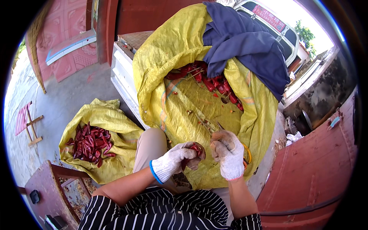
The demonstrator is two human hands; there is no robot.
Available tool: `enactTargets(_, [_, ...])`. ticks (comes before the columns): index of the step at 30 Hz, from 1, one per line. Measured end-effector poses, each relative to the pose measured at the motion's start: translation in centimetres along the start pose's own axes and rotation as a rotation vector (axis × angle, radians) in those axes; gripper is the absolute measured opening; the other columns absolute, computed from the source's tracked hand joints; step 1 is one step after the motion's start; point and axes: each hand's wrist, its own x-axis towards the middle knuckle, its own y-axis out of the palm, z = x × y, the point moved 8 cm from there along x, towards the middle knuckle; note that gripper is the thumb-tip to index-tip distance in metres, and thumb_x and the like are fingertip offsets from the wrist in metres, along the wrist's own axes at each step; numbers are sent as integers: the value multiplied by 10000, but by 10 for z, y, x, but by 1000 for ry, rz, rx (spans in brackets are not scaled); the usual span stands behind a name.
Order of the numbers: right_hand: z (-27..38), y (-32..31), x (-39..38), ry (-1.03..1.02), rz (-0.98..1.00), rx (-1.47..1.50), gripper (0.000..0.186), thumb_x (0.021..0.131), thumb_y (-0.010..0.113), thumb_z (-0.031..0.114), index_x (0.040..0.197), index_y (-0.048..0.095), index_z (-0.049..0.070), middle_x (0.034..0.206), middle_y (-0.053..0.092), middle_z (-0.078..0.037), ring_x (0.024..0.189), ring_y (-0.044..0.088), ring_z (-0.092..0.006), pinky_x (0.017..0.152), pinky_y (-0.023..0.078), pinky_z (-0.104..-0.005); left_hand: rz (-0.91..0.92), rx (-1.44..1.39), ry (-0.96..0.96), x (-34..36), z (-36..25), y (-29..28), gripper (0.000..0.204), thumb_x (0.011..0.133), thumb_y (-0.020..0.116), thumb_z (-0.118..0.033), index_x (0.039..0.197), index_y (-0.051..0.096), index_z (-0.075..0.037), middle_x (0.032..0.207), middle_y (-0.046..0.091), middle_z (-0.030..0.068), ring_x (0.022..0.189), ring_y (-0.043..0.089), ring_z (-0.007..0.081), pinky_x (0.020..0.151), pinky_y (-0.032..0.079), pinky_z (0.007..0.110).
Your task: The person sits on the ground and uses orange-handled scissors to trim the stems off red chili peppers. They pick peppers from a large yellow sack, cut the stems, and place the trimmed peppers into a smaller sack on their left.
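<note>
While our gloved left hand (174, 161) grips a shiny red chili (196, 148), our gloved right hand (227, 153) squeezes orange-handled scissors (247, 153). We see two yellow sacks (122, 134) of chilies.

hands: knit work gloves, off-white, soiled | left hand (173, 160): glove cuff edged blue | right hand (227, 154): glove cuff edged pink-red | forearms: bare, no sleeves past elbow | top: black with thin white stripes | trousers: beige/khaki, one knee visible
</note>
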Motion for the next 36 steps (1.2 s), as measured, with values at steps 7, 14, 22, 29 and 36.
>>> enactTargets(7, [32,14,-7,-488,248,-832,255,826,717,140,1063,681,54,974,654,-135,834,644,-303,711,520,-373,32,-42,-111,-2,8,-19,359,759,665,-248,991,590,15,651,451,5,534,345,103,521,270,272])
enactTargets(14, [29,40,-15,-549,363,-966,261,856,701,212,1080,677,79,999,643,-133,905,650,-331,760,533,-410,1,105,-54,-6,-1,-14,294,827,553,-120,1107,570,-34,851,544,-9,597,392,72,529,302,232])
enactTargets(22, [32,13,-16,-493,206,-949,207,871,670,167,1057,669,75,971,667,-145,868,663,-353,732,537,-421,27,179,-50,-4,4,-1,237,821,651,-144,1009,598,-9,845,600,35,710,510,109,647,414,252])
enactTargets(29, [9,-91,-3,-170,7,-1550,438,824,691,282,1183,588,53,1033,675,-187,927,675,-351,799,539,-449,59,243,-19,4,4,-13,289,925,671,-202,1124,609,-1,900,623,30,789,586,118,719,480,266])
enactTargets(36, [-6,-106,14,20,32,-1643,429,792,671,253,1159,603,44,987,681,-216,918,672,-382,797,534,-467,-68,148,-56,-1,-1,-16,284,894,709,-206,1086,616,-19,879,626,37,776,570,132,735,483,291])
